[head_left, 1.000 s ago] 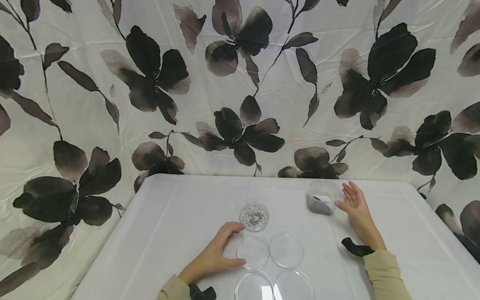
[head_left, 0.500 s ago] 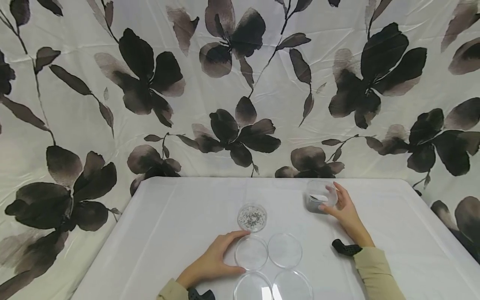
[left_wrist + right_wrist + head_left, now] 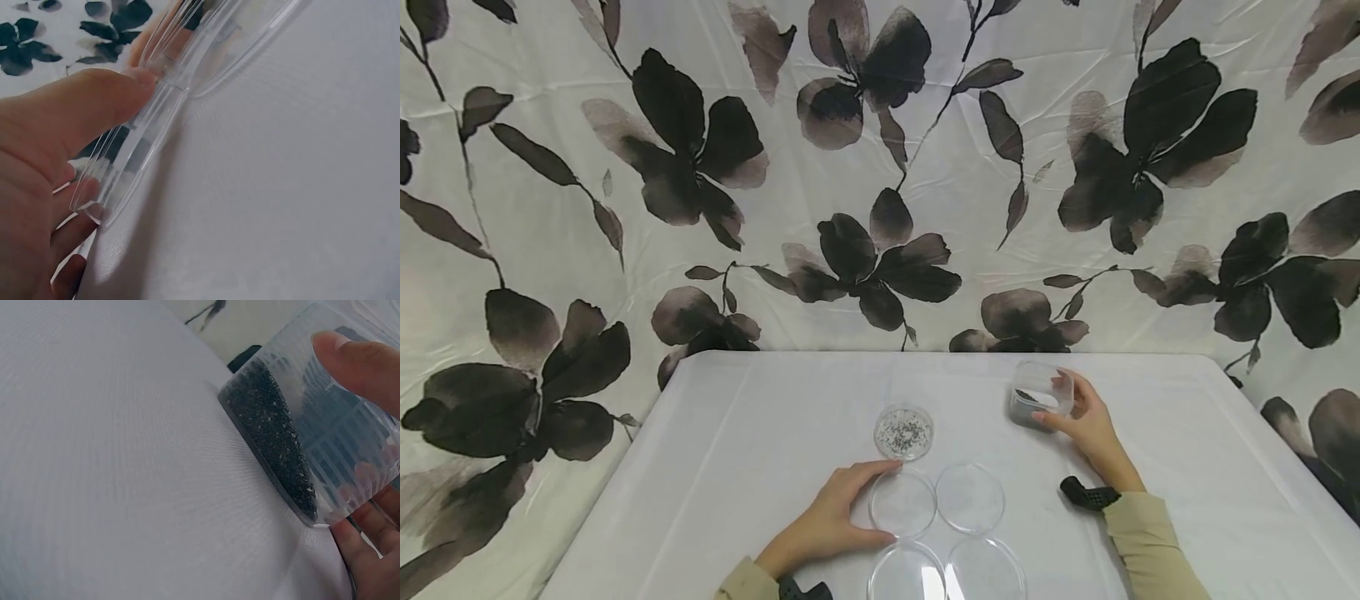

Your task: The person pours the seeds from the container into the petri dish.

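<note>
My left hand (image 3: 827, 521) spans an uncovered-looking clear petri dish (image 3: 903, 504), thumb at its near edge and fingers at the far one. In the left wrist view the thumb presses the rim of the stacked clear walls of that dish (image 3: 134, 147), with the fingers behind. At the back right, my right hand (image 3: 1093, 427) grips a clear plastic tub (image 3: 1043, 390). Black seed-like grains (image 3: 265, 419) lie banked along the tub's bottom, and its ribbed wall shows between thumb and fingers. Behind the held dish sits another petri dish (image 3: 903, 433), speckled with black and white grains.
Further clear petri dishes stand close by: one to the right (image 3: 970, 498), and two nearer the front, left (image 3: 907, 575) and right (image 3: 987, 575). A white cloth covers the table (image 3: 715, 467). A floral curtain (image 3: 880, 167) hangs just behind its far edge.
My right hand has moved left from beside the tub and taken hold of it. My left hand has shifted slightly right and closed in around the petri dish.
</note>
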A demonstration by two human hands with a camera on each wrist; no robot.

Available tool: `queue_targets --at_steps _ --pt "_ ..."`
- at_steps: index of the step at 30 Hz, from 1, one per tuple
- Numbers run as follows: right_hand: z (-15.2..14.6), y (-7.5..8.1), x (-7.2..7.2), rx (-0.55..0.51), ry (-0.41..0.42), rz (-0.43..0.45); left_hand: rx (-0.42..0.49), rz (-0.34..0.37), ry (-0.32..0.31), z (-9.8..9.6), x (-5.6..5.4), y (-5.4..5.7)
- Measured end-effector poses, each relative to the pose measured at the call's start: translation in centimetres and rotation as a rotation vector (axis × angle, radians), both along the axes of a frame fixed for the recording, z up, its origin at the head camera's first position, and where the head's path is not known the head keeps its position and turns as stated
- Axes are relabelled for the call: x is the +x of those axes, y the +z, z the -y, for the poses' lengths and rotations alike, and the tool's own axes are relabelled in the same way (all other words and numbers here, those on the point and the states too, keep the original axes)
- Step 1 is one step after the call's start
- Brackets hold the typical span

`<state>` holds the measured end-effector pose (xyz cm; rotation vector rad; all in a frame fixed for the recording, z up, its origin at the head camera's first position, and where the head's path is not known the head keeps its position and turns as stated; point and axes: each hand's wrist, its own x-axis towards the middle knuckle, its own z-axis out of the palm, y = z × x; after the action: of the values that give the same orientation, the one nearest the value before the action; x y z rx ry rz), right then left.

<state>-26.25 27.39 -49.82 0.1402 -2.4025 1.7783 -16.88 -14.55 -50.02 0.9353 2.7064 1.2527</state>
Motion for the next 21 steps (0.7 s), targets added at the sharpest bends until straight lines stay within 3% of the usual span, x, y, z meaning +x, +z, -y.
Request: queue_targets --at_steps 6,12,16,21 --pt "0.6 0.1 -0.1 0.008 0.0 -0.018 0.003 0.016 0.019 0.0 0.0 -0.1" --pt "1.6 0.6 0.0 -0.024 0.054 -0.107 0.011 0.03 0.027 0.1 0.1 -0.1" --pt "2.2 1.3 -0.1 0.017 0.072 -0.186 0.012 0.036 0.03 0.1 0.1 -0.1" --pt "3.4 2.9 0.3 0.04 0.086 -0.22 0.017 0.044 0.024 0.1 0.1 -0.2"
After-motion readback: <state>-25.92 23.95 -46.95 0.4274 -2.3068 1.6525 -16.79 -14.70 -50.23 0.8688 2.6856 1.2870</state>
